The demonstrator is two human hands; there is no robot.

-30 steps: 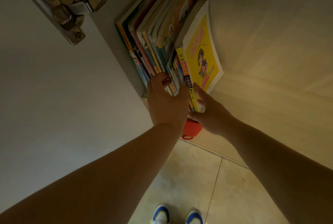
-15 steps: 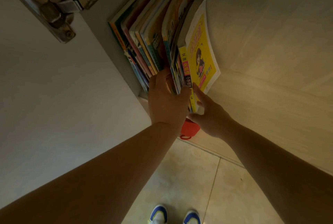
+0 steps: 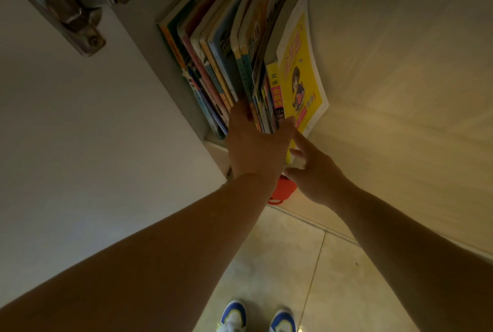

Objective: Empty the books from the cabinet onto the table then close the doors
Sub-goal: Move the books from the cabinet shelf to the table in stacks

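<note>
Setting: head view looking down into an open cabinet; dim, warm light.
Cabinet door [image 3: 80, 144]: pale panel swung open at the left, with a metal hinge [image 3: 66, 8] at its upper edge joining it to the cabinet's side wall.
Row of books [image 3: 221, 46]: thin, colourful books standing on the cabinet shelf [image 3: 386, 144], packed against the left side wall, spines toward the viewer.
Yellow book [image 3: 298, 75]: rightmost of the row, cover turned outward and showing a cartoon figure; it leans against its neighbours, with bare shelf to its right.
Left hand [image 3: 253, 144]: reaches into the row, fingers pushed in among the spines near the middle of the row, thumb at the foot of the yellow book; the fingertips are hidden between the books, so a closed grip cannot be confirmed.
Right hand [image 3: 317, 171]: just right of the left hand, fingers extended and spread, forefinger pointing at the lower corner of the yellow book; whether it touches the book cannot be told; it grips nothing.
Hands, relation: close together, side by side at the front edge of the shelf.
Red object [image 3: 282, 190]: small rounded item below the two hands, largely hidden by them; its kind cannot be told.
Floor [image 3: 293, 265]: light tiles below the cabinet.
Shoes [image 3: 256, 315]: a white-and-blue pair at the bottom edge.
</note>
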